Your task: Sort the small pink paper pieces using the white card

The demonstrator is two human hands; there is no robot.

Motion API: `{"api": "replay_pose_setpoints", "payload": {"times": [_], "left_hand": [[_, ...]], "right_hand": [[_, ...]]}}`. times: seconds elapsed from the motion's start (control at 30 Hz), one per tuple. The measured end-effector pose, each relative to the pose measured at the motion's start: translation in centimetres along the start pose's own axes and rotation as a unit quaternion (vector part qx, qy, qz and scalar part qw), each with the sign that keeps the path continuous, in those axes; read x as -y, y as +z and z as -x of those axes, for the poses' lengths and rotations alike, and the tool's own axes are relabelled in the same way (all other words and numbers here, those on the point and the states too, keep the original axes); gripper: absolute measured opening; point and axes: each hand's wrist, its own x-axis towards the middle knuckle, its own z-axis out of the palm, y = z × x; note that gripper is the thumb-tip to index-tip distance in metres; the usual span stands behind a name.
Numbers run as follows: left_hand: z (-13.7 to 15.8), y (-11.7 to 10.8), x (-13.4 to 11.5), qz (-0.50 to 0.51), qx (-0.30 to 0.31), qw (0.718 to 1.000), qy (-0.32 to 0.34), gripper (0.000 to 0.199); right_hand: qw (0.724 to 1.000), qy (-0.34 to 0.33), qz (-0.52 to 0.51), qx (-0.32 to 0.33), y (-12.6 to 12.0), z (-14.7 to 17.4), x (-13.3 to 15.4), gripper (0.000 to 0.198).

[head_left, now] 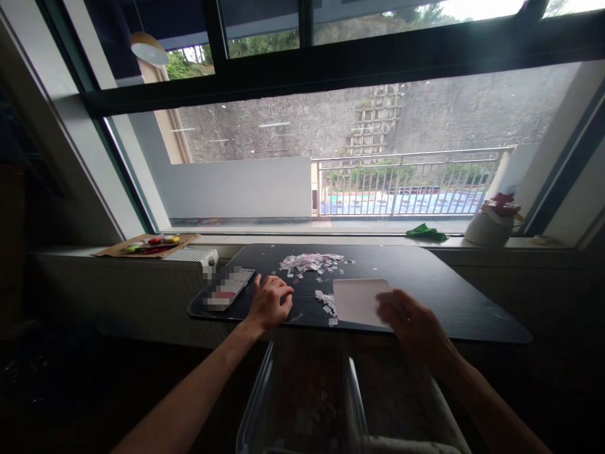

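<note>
My right hand [409,318], smeared by motion, grips the right edge of a flat, pale pink board [358,302] with rounded corners. Against the board's left edge lies a small heap of paper slips [326,301]. My left hand [271,299] is over the table's front left part, its fingers bent but apart, holding nothing. It is between a phone [230,290] and the small heap. Farther back spreads a larger pile of white and pinkish paper slips [312,261], with several loose ones around it.
The dark table [449,296] stands by a window. Below its front edge is a clear plastic bin [270,384] with scattered slips inside. On the sill are a green cloth [426,232] and a white pot-like thing [491,224]. At left lies brown cardboard [165,251] with colourful items.
</note>
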Motion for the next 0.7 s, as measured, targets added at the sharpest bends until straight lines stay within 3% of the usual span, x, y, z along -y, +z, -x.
{"api": "replay_pose_setpoints", "payload": {"times": [0.13,0.23,0.47,0.7], "left_hand": [[1.2,-0.4,-3.6,0.046,0.037,0.989,0.135,0.023],[1.9,0.4,-4.7,0.052,0.072,0.978,0.19,0.026],[2.3,1.2,-4.3,0.031,0.076,0.978,0.191,0.027],[1.7,0.7,-5.2,0.054,0.09,0.977,0.184,0.023]], "right_hand": [[1.0,0.001,-0.017,0.006,0.8,0.0,-0.2,0.026],[1.0,0.006,-0.002,0.009,1.1,0.1,-0.2,0.025],[0.999,0.013,0.033,0.005,-1.0,0.6,-0.6,0.024],[0.996,0.043,0.051,-0.058,-2.6,0.5,-1.7,0.025]]}}
